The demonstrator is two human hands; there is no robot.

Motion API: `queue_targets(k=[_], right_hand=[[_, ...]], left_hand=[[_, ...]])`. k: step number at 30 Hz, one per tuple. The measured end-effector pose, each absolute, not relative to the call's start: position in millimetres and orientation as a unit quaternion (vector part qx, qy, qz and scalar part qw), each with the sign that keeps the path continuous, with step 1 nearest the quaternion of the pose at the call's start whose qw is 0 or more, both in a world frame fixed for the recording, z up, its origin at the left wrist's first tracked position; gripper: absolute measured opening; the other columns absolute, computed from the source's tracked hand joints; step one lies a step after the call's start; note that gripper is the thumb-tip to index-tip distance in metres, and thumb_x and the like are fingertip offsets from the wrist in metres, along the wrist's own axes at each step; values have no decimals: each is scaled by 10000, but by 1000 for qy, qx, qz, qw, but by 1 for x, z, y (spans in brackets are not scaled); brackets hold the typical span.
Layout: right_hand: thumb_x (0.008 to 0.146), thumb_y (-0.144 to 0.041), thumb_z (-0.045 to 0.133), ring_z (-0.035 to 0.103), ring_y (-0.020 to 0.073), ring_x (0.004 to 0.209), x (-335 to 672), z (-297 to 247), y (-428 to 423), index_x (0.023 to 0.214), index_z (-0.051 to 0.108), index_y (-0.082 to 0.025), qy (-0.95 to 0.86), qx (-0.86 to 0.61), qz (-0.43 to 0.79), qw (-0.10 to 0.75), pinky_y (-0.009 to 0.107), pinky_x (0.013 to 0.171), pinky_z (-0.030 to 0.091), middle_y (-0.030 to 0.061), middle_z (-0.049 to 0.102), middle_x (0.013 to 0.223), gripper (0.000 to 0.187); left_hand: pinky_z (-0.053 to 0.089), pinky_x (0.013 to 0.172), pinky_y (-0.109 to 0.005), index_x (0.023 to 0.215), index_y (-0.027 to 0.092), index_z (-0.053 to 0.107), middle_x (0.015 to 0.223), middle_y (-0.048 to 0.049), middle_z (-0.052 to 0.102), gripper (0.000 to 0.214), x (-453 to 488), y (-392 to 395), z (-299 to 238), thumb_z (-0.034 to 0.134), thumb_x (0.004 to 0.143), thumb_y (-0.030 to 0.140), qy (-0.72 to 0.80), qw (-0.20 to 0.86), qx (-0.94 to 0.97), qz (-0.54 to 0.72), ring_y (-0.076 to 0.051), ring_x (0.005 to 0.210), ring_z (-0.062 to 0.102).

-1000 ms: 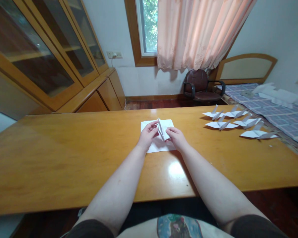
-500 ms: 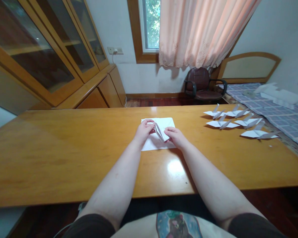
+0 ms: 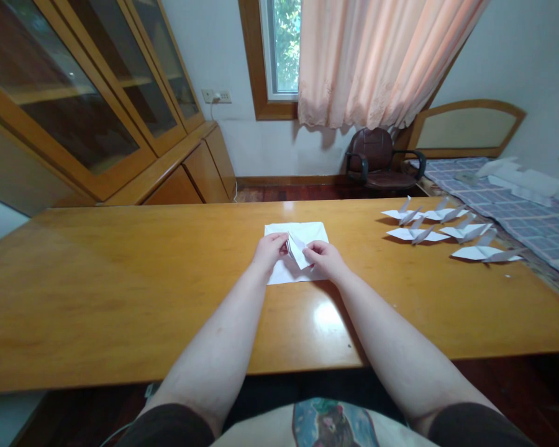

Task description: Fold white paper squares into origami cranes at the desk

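Between my two hands is a small folded piece of white paper, its layers partly spread. My left hand pinches its left edge, with the fingers closed on the layers. On the other side my right hand grips the right edge between thumb and fingers. Under the folded paper, a larger white sheet lies flat on the wooden desk. My fingers hide parts of both papers.
Several folded white paper cranes stand at the desk's right end. Beyond the far edge are a brown armchair and a bed with a checked cover. A glass-door cabinet stands at the left.
The folded paper has turned a little and shows more of its face. My left fingers have come down slightly along its edge, and my right hand has shifted a little left.
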State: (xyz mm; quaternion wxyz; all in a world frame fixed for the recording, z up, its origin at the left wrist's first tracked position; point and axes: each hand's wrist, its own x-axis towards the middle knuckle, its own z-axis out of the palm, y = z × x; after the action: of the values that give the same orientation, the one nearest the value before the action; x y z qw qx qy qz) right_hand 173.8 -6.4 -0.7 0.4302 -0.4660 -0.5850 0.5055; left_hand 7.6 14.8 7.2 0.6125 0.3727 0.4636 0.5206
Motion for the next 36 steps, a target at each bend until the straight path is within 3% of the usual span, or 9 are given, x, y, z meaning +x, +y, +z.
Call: queue_targets(k=[3,7,16,20,25,28,33,36], right_hand=[[728,-398,600,462,117,489,174,0,-8,646,576,-203,-605,-486,455,436,246,504,357,-38,518,513,213],[751,-377,586,459,122,528,175,-1,-9,658,582,-200,-634,-497,405,433,252,534,347,-31,522,542,200],[760,-402,586,469,119,514,173,-2,-7,693,604,-189,-633,-489,426,422,249,526,353,-35,522,537,224],[745,-458,608,466,110,474,174,2,-6,737,611,-181,-581,-496,427,484,244,490,367,-35,537,544,278],[659,-447,708,490,102,436,177,2,-2,869,530,-202,-484,-501,435,571,242,443,397,-50,562,622,368],[632,-429,739,544,120,473,177,-1,0,849,513,-203,-472,-502,427,585,259,486,448,-40,575,638,387],[658,-431,718,613,160,627,177,-4,2,895,614,-174,-487,-485,445,575,310,597,507,44,668,806,365],[671,-384,718,624,183,731,177,-3,0,932,680,-176,-528,-512,368,569,342,685,517,82,691,927,336]], left_hand=[[468,608,-250,834,145,701,726,-43,682,348,7,16,5,756,633,424,455,613,384,519,-121,609,596],[480,672,-275,773,135,712,716,-48,683,332,8,17,-1,780,606,413,458,604,416,503,-138,654,610],[491,702,-284,703,132,657,685,-28,657,278,9,16,3,781,595,356,468,576,370,558,-129,652,598],[505,718,-284,911,158,635,856,-36,670,355,17,10,4,744,669,394,412,639,361,539,-129,731,630],[498,690,-266,858,150,594,760,-24,644,336,30,-1,4,782,646,330,427,673,394,458,-125,693,631],[486,689,-250,808,152,572,752,-27,653,326,34,-5,5,777,651,350,416,669,411,459,-121,704,628],[493,725,-271,758,154,555,744,-6,644,297,35,-3,2,743,668,365,394,648,430,490,-119,694,620],[483,677,-252,722,161,547,692,14,618,229,35,0,-2,707,685,321,411,603,451,515,-114,658,599]])
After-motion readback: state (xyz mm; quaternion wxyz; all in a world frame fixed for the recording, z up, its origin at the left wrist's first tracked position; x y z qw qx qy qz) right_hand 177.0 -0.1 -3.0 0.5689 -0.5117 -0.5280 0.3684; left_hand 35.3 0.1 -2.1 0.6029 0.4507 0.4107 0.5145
